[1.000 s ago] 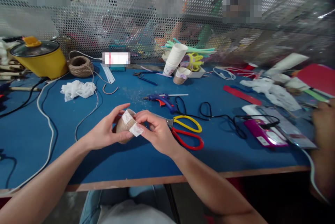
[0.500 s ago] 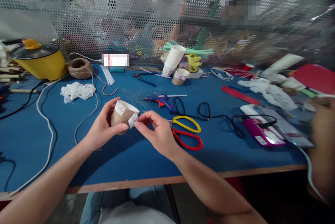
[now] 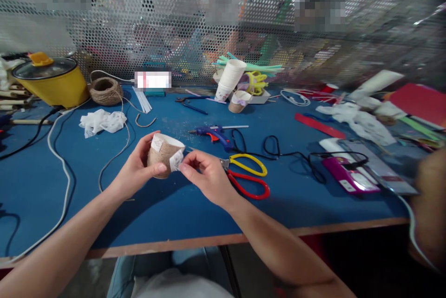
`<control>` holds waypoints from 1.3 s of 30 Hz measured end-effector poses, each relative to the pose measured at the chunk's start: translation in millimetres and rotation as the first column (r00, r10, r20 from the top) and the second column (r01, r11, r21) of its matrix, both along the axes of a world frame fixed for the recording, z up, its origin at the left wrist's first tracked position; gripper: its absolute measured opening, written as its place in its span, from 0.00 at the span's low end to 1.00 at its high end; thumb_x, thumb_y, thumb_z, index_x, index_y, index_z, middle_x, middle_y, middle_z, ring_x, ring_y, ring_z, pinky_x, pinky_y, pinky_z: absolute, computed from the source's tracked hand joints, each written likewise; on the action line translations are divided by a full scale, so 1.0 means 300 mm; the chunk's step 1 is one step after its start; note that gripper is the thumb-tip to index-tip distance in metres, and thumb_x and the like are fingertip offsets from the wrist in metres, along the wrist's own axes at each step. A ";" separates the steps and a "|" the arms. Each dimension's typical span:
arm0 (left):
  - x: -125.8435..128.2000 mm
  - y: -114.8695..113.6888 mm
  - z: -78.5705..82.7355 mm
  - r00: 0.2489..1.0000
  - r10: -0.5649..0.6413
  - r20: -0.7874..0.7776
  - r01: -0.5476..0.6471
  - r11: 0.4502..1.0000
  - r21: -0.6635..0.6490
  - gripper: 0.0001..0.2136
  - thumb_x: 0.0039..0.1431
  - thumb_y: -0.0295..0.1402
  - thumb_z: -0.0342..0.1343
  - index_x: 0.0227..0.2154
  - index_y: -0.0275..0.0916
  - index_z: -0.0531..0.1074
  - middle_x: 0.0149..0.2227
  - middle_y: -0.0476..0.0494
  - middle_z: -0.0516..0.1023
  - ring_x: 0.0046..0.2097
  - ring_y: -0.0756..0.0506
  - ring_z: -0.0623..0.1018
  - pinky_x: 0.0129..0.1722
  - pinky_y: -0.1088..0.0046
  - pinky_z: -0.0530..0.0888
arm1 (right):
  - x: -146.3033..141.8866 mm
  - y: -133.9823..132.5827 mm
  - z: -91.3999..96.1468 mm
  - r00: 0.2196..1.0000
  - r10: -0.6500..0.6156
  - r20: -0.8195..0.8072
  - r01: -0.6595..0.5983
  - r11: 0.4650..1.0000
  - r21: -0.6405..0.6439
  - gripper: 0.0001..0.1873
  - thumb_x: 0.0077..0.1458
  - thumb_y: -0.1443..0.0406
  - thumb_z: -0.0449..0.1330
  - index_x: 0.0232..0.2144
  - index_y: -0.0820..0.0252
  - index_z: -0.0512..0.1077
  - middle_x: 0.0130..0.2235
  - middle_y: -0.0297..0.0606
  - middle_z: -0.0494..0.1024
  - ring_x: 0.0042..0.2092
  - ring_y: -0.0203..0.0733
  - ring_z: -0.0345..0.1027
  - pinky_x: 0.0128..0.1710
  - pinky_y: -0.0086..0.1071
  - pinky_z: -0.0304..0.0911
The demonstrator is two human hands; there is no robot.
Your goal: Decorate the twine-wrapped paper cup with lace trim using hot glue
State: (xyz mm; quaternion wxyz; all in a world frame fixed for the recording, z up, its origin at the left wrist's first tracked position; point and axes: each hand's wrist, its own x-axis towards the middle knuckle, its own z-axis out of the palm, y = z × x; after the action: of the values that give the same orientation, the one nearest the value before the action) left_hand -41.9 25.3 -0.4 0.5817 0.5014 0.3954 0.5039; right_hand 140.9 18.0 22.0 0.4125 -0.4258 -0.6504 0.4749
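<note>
Tilted above the blue table is a paper cup (image 3: 163,158) wrapped in brown twine, its white inside showing at the rim. My left hand (image 3: 144,161) is closed around it, thumb on the near side. A white strip of thin, lace-like material (image 3: 176,160) lies against the cup's right side, and another white patch (image 3: 157,143) sits near the rim. My right hand (image 3: 205,172) pinches the end of the strip between thumb and fingertips. Beside that hand lie scissors (image 3: 248,165) with one yellow and one red handle. Farther back rests a blue glue gun (image 3: 212,132).
A twine roll (image 3: 105,91), white crumpled fabric (image 3: 102,122) and a yellow pot (image 3: 52,82) stand left. Stacked paper cups (image 3: 230,79), another wrapped cup (image 3: 239,102) and pliers (image 3: 191,102) are at the back. Right are a purple device (image 3: 350,175), cables and a person's arm (image 3: 432,200).
The cup has turned slightly in my left hand, and my right hand has shifted a little with the strip's end. The other person's hand at the right has moved out of view.
</note>
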 end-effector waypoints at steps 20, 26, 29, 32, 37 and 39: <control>-0.004 -0.003 0.019 0.951 -0.114 0.287 0.184 0.956 -0.229 0.21 0.46 0.48 0.63 0.40 0.43 0.72 0.40 0.44 0.79 0.40 0.40 0.78 0.35 0.68 0.74 | 0.014 0.011 -0.010 1.000 -0.014 -0.009 0.014 1.000 0.016 0.04 0.51 0.64 0.57 0.28 0.59 0.68 0.26 0.32 0.71 0.28 0.33 0.63 0.29 0.28 0.62; -0.001 -0.005 0.023 0.913 -0.098 0.395 0.216 0.940 -0.265 0.18 0.47 0.46 0.63 0.40 0.43 0.74 0.40 0.46 0.80 0.40 0.43 0.78 0.39 0.69 0.74 | 0.016 0.016 -0.012 0.992 -0.034 -0.119 0.022 0.995 -0.101 0.07 0.52 0.61 0.57 0.30 0.59 0.68 0.28 0.34 0.72 0.30 0.34 0.67 0.33 0.31 0.65; 0.003 -0.004 0.026 0.894 -0.084 0.441 0.235 0.925 -0.299 0.17 0.48 0.47 0.62 0.38 0.42 0.76 0.39 0.46 0.80 0.40 0.43 0.79 0.41 0.68 0.75 | 0.009 0.012 -0.016 0.990 -0.009 -0.140 -0.009 0.992 -0.123 0.07 0.52 0.62 0.58 0.30 0.60 0.68 0.29 0.34 0.73 0.31 0.34 0.68 0.35 0.32 0.65; 0.004 -0.001 0.026 0.887 -0.071 0.457 0.244 0.911 -0.333 0.18 0.49 0.49 0.60 0.37 0.43 0.76 0.40 0.46 0.80 0.41 0.42 0.79 0.43 0.65 0.75 | 0.005 0.009 -0.017 0.988 -0.005 -0.151 -0.014 0.993 -0.119 0.07 0.51 0.61 0.59 0.29 0.59 0.68 0.29 0.34 0.73 0.31 0.35 0.69 0.35 0.32 0.66; -0.003 0.003 0.013 0.870 -0.075 0.486 0.284 0.884 -0.371 0.19 0.50 0.49 0.58 0.39 0.43 0.75 0.40 0.44 0.80 0.40 0.41 0.79 0.41 0.64 0.76 | 0.080 0.067 0.018 0.986 -0.136 -0.100 0.138 0.990 0.011 0.11 0.54 0.57 0.58 0.29 0.59 0.69 0.29 0.36 0.75 0.31 0.36 0.70 0.32 0.31 0.67; -0.007 0.003 0.010 0.854 -0.076 0.515 0.302 0.877 -0.373 0.18 0.51 0.48 0.57 0.40 0.43 0.75 0.40 0.44 0.81 0.39 0.41 0.80 0.39 0.64 0.77 | 0.144 0.121 0.039 0.958 -0.286 0.032 0.281 0.953 0.110 0.13 0.56 0.56 0.54 0.31 0.60 0.69 0.31 0.38 0.76 0.32 0.37 0.71 0.33 0.32 0.67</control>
State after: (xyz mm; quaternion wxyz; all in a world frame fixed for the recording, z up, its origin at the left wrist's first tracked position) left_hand -43.9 26.1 2.4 0.8078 0.2511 0.2874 0.4492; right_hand 184.0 54.4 33.7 0.4824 -0.5037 -0.6163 0.3659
